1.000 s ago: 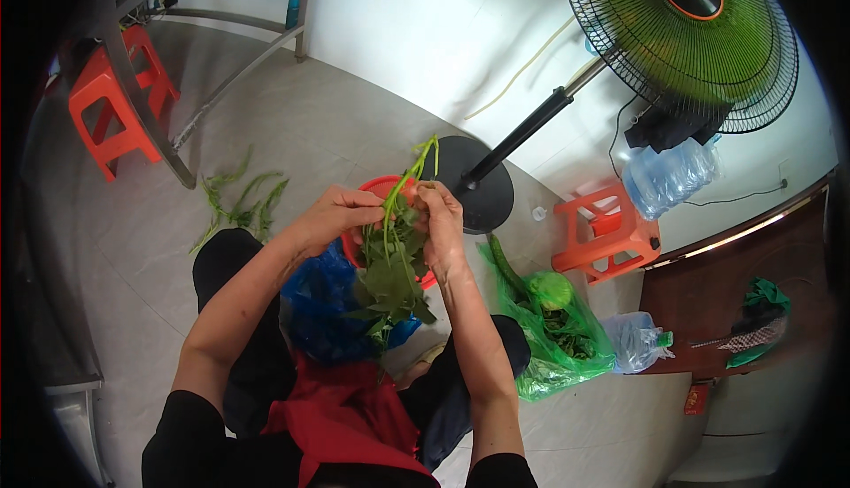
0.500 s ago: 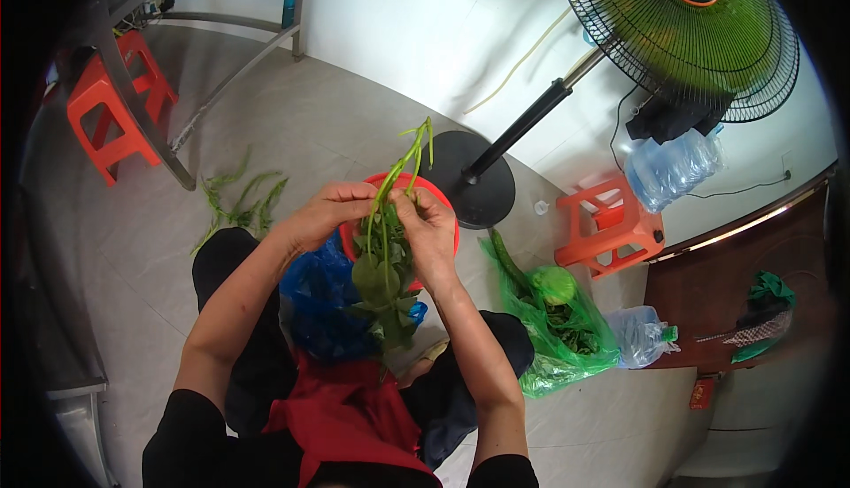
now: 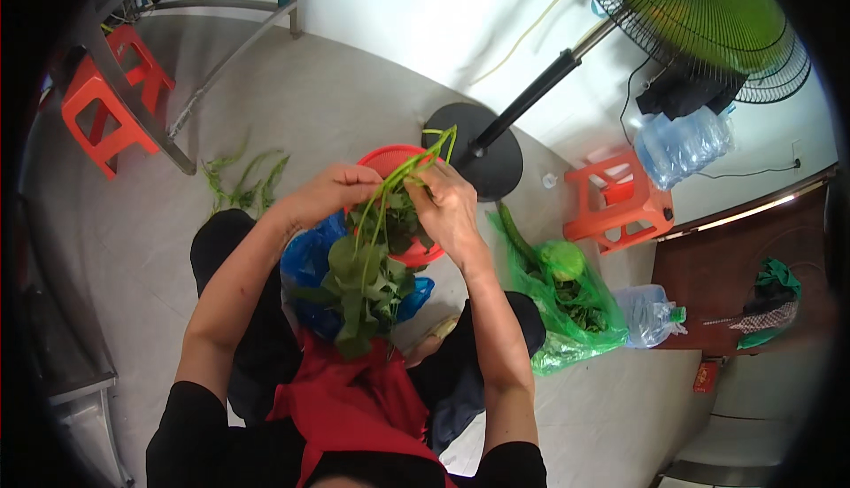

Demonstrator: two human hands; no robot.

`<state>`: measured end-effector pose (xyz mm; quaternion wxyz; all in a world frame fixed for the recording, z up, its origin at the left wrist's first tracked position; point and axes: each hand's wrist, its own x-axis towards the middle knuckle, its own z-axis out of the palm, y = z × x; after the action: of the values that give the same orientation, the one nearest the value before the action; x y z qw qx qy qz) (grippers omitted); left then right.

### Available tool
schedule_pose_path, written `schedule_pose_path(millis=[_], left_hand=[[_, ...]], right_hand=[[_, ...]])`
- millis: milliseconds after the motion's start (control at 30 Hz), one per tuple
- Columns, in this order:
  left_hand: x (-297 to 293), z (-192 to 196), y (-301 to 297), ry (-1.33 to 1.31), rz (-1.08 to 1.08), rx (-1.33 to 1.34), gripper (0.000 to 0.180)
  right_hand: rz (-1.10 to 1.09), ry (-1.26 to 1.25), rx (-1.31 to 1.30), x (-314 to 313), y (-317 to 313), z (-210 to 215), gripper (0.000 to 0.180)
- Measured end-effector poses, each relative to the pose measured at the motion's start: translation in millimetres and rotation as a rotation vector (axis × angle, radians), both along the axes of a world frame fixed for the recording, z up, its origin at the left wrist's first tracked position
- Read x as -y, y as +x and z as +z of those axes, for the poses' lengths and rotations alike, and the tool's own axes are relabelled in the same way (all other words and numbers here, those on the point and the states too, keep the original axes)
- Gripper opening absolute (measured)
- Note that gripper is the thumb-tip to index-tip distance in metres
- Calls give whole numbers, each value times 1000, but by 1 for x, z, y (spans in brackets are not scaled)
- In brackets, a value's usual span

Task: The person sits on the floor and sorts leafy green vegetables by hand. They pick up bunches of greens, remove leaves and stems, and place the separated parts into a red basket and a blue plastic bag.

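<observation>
My left hand (image 3: 343,189) pinches the long green stems of a bunch of leafy greens (image 3: 359,280). On the right side of those stems, my right hand (image 3: 447,200) is closed on them too, its fingertips partly hidden. The stem ends stick out beyond my hands, and the broad leaves hang down toward my lap. Under my hands stands a round red plastic basket (image 3: 382,158) with loose green leaves (image 3: 400,225) in it. A blue plastic bag (image 3: 310,253) lies between my knees, partly covered by the hanging leaves.
Stripped stems (image 3: 243,185) lie on the floor to the left. To the right is a green bag (image 3: 580,315) of vegetables, near a clear plastic jug (image 3: 646,315). A floor fan's black base (image 3: 487,165) stands behind the basket. Orange stools (image 3: 115,103) stand left and right (image 3: 620,200).
The view has shifted a little. The stems now lean farther right, my right hand has moved slightly right, and more of the red basket shows. The leaves hang more spread out.
</observation>
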<state>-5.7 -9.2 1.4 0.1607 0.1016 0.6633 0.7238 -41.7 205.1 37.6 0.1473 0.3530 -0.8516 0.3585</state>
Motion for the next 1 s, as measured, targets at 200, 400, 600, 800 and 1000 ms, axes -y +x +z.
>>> schedule_pose_path(millis=[200, 400, 600, 800, 1000], left_hand=[[5, 22, 7, -83, -91, 15, 21], [15, 20, 8, 216, -44, 40, 21], [19, 17, 11, 323, -12, 36, 23], [5, 19, 9, 183, 11, -3, 23], [12, 4, 2, 138, -45, 26, 21]], right_hand=[[-309, 147, -341, -29, -35, -19, 4], [-31, -11, 236, -29, -16, -33, 7], [262, -414, 971, 6, 25, -18, 14], [200, -565, 951, 15, 26, -27, 11], [222, -562, 796, 18, 22, -24, 8]])
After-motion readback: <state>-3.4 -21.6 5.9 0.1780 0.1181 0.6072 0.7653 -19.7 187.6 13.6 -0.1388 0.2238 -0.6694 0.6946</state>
